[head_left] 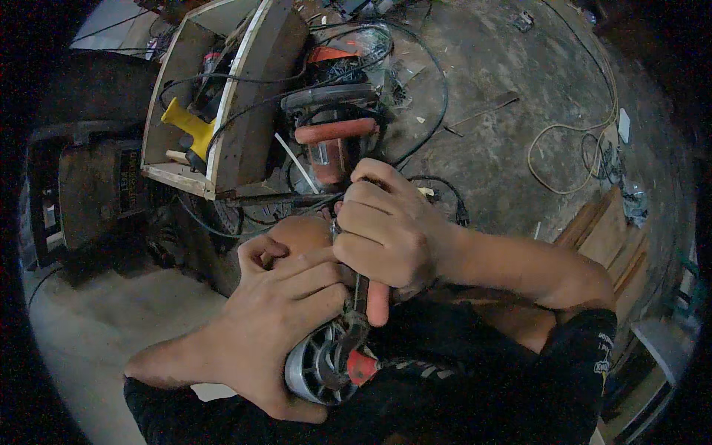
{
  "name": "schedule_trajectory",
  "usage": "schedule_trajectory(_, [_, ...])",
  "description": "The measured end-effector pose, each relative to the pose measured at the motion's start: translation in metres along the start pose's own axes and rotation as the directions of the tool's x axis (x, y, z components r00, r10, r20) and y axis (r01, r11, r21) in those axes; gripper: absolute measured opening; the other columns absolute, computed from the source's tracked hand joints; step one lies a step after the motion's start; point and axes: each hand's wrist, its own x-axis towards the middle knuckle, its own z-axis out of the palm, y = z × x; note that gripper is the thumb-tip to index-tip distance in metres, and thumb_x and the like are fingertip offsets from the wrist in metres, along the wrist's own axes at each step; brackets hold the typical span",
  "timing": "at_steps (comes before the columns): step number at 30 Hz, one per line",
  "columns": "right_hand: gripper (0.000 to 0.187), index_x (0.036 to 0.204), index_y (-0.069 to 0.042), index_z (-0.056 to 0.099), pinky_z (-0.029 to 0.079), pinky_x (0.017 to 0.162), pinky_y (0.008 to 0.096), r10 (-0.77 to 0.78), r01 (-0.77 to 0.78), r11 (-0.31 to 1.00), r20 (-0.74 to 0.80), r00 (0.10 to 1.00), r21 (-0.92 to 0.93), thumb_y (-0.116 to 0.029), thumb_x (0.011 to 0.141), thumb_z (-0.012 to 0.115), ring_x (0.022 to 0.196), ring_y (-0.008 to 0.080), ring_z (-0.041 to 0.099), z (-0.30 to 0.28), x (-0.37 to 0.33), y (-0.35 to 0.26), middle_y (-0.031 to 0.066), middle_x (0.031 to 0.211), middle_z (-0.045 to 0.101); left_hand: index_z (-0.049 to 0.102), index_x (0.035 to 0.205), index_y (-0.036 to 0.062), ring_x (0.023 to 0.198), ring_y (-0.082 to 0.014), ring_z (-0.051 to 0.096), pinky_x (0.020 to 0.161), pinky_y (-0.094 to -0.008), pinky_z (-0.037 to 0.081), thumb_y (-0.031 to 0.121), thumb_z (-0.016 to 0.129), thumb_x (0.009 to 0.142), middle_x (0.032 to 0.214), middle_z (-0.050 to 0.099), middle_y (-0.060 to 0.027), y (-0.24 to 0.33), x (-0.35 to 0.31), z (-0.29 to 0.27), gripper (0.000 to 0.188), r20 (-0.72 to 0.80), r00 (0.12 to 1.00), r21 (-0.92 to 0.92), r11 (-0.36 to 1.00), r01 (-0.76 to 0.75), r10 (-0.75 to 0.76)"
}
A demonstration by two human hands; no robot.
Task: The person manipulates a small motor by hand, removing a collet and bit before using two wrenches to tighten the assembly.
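Observation:
My left hand (285,319) is closed around a silver, round, vented metal part (302,371) held close to my lap. Its thumb lies along the near side, while the fingers reach over toward my right hand. My right hand (393,230) makes a fist around a metal hand tool with an orange-red grip (378,304); its exact kind is hard to make out. Dark curved metal (352,337) sits over the vented part, beside a small red piece (362,368). The fingers hide most of the shaft, and both hands nearly touch.
An open wooden box (256,111) stands ahead on the left, with a yellow-handled tool (189,130) in it. Beside it lies a red power tool (334,152) among black cables. Wooden boards (612,245) lie at the right, a coiled cord (549,141) beyond them. A dark case (96,185) stands at left.

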Motion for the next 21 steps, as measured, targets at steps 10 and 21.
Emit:
schedule_trajectory(10, [0.062, 0.073, -0.002, 0.051, 0.039, 0.073, 0.0445, 0.104, -0.107, 0.994, 0.109, 0.989, 0.021, -0.063, 0.081, 0.039, 0.069, 0.0299, 0.049, -0.006, -0.016, -0.015, 0.0107, 0.072, 0.044, 0.053, 0.095, 0.0054, 0.111, -0.0319, 0.048, 0.084, -0.046, 0.028, 0.038, 0.077, 0.039, 0.105, 0.05, -0.012, 0.007, -0.001, -0.001, 0.069, 0.034, 0.999, -0.13, 0.991, 0.035, -0.03])
schedule_trajectory(21, [0.061, 0.101, -0.004, 0.057, 0.039, 0.095, 0.0456, 0.062, -0.075, 0.975, 0.067, 0.996, 0.209, -0.059, 0.093, 0.031, 0.1, 0.0295, 0.053, -0.051, 0.005, 0.014, 0.0136, 0.106, 0.055, 0.049, 0.111, -0.0022, 0.109, -0.0346, 0.047, 0.095, -0.0443, 0.026, 0.037, 0.079, 0.038, 0.11, 0.05, -0.0177, -0.006, 0.024, -0.008, 0.088, -0.245, 0.969, -0.051, 0.999, 0.0, -0.013])
